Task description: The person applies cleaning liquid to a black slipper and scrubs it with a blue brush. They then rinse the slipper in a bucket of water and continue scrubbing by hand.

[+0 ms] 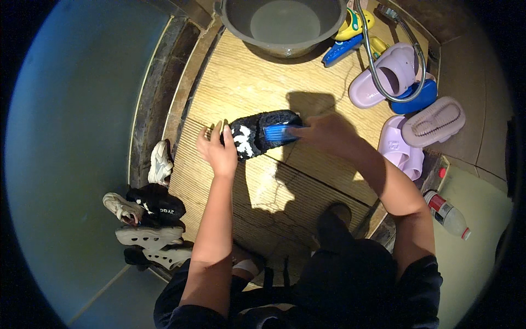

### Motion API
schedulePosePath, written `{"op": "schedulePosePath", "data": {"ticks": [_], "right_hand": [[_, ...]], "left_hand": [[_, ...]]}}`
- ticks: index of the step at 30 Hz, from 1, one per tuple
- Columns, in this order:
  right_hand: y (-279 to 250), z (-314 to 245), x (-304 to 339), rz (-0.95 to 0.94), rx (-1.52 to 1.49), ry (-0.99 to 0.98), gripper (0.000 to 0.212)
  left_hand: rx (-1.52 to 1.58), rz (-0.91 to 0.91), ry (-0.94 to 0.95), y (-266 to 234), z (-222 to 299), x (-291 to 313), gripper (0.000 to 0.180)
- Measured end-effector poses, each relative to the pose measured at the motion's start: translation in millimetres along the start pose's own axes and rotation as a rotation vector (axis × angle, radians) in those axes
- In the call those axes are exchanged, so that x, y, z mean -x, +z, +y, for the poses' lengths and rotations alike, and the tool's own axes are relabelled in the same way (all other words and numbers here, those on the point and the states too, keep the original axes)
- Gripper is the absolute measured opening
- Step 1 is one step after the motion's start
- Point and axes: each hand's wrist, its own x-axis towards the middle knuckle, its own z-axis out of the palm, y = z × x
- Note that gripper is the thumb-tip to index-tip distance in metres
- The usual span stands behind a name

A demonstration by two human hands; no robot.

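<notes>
A black slipper with white patches (243,140) is held out in front of me, its toe end toward the left. My left hand (220,147) grips that toe end, fingers curled round its edge. A blue brush (278,132) lies against the insole near the heel. My right hand (323,133), smeared by motion and partly in shadow, closes round the brush's right end.
A large dark basin (285,50) of cloudy water stands at the far side. Lilac slippers (368,90), a yellow clog (350,26) and a looped metal hose (422,82) lie at the right, near a plastic bottle (452,215). White sneakers (160,164) and pale clogs (148,236) line the left edge.
</notes>
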Motion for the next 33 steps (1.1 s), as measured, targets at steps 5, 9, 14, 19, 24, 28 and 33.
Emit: {"op": "schedulePosePath", "data": {"ticks": [5,9,14,19,24,28,33], "right_hand": [[44.0,-39.5,-80.0,0.239,0.138,-0.399,0.016],[44.1,-43.5,-105.8,0.133,0.056,-0.359,0.015],[-5.1,-6.2,-86.5,0.029,0.066,-0.205,0.019],[35.7,-46.3,-119.4,0.26,0.138,-0.311,0.017],[56.1,-38.6,-129.0,0.307,0.02,-0.343,0.013],[-2.4,-1.2,-118.4,0.075,-0.068,-0.167,0.016],[12.6,11.1,-127.1,-0.078,-0.003,-0.088,0.018]], "left_hand": [[0.694,-0.316,-0.328,30.5,-15.0,13.3,0.044],[0.814,-0.357,-0.439,41.9,-37.9,6.4,0.044],[0.775,-0.301,-0.34,31.8,-51.0,-10.4,0.048],[0.873,-0.318,-0.313,39.4,-63.5,-11.7,0.049],[0.698,-0.295,-0.344,41.3,-47.7,-5.1,0.043],[0.587,-0.338,-0.233,40.0,-34.6,-18.7,0.039],[0.646,-0.369,-0.223,54.2,-31.7,-25.7,0.039]]}}
